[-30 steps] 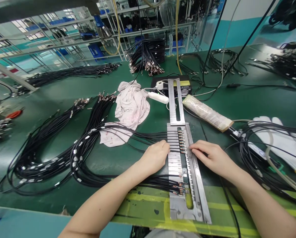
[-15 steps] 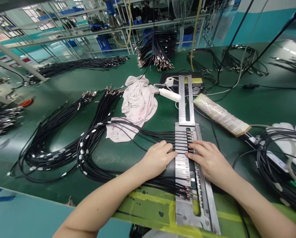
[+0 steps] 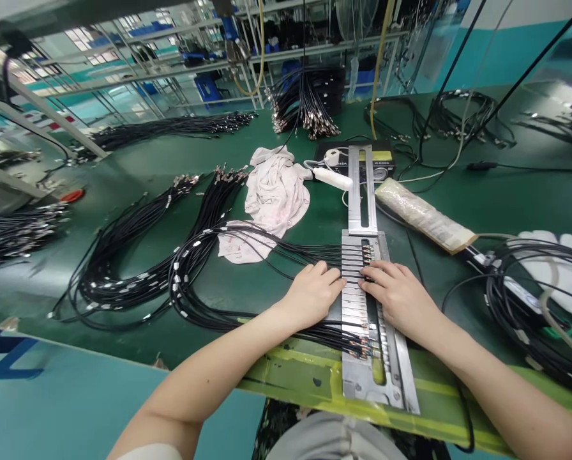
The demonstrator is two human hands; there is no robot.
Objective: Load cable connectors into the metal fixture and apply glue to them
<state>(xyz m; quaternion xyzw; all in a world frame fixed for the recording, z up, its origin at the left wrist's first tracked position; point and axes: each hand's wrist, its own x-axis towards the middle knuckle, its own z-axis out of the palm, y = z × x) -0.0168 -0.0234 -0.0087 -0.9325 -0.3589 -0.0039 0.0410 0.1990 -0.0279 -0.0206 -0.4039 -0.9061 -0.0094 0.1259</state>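
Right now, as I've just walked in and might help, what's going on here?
A person's bare left hand is at the left edge of a slotted silver metal fixture, the right hand over its slot, both at thin black cables laid across it. Whether either hand grips one is hard to tell. More cables lie across the fixture's near part.

Both hands bare, left hand (image 3: 312,295) and right hand (image 3: 401,297); left forearm (image 3: 228,354) has one small dark spot and is bare up to a pale, near-white sleeve (image 3: 149,452), plain, just its edge in view. Right forearm (image 3: 496,383) bare as far as the view goes. At the lap: light grey cloth (image 3: 334,441), rounded, creased down the middle, with dark, light-flecked cloth (image 3: 279,425) either side, garment type unclear.
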